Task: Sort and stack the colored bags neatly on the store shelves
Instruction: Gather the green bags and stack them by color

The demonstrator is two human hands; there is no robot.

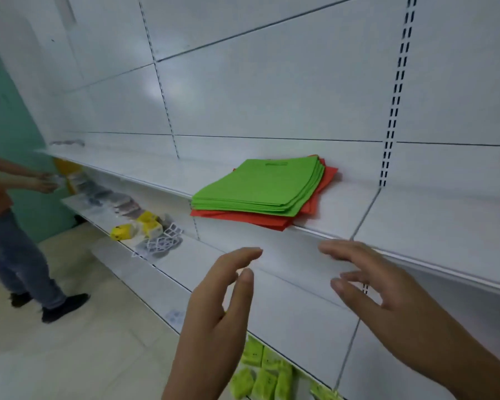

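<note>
A pile of flat green bags [260,184] lies on top of a pile of flat red bags [243,217] on the upper white shelf [416,215]. The red bags stick out past the shelf's front edge and fan out to the right behind the green ones. My left hand [217,307] and my right hand [387,287] hover below and in front of the stack, apart from it. Both hold nothing, their fingers spread and relaxed, palms facing each other.
A lower white shelf [286,307] carries yellow packs [145,226] and black-and-white packets [162,243] to the left. Lime-green packs [260,370] lie on the shelf beneath. A person in an orange top and jeans [9,226] stands at the far left on the tiled floor.
</note>
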